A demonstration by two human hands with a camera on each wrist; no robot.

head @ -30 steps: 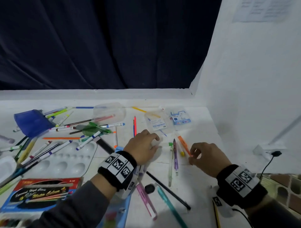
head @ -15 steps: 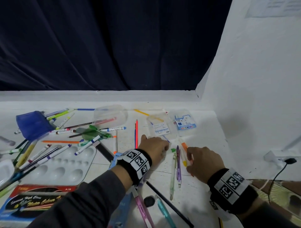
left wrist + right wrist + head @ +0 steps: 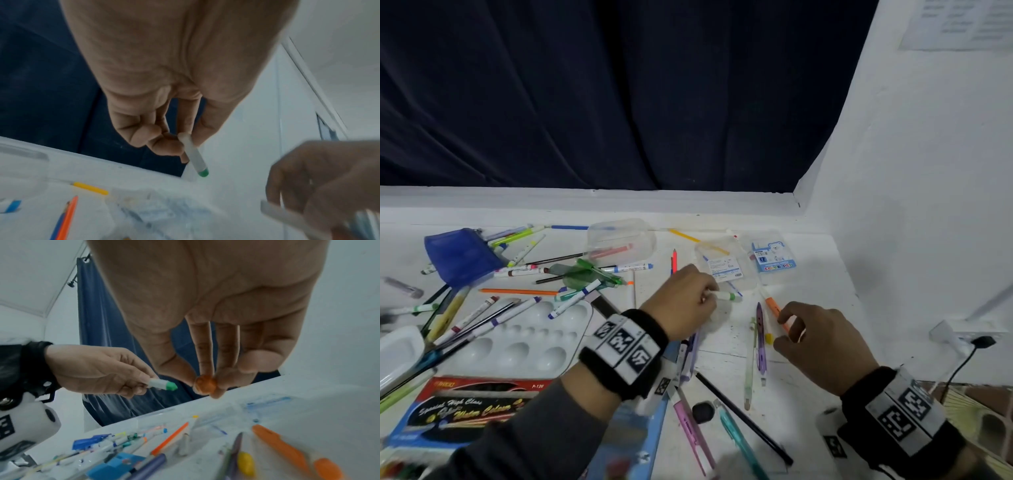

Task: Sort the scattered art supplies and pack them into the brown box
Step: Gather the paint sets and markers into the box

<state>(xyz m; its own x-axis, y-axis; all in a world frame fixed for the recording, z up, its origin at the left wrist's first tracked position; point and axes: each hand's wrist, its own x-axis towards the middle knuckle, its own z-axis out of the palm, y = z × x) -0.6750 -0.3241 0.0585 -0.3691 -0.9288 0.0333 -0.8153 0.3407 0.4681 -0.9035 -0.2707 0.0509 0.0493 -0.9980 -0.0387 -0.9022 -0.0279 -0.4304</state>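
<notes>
We see a dark navy curtain (image 3: pixel 599 96) hanging in folds behind our white table (image 3: pixel 808 370), above a white ledge (image 3: pixel 585 197). A white wall (image 3: pixel 928 171) closes our right side, a printed sheet (image 3: pixel 962 24) pinned high on it. A black cable (image 3: pixel 962 366) trails near brick flooring (image 3: pixel 983 404)

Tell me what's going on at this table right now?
A person is gathering scattered pens from a cluttered white table. The left hand pinches a white marker with a green end, lifted off the surface. The right hand pinches an orange-ended marker by its end. Many pens, a paint palette, a blue pouch and a watercolour box lie unsorted. The brown box is not in view, so nothing shows as packed yet.
</notes>
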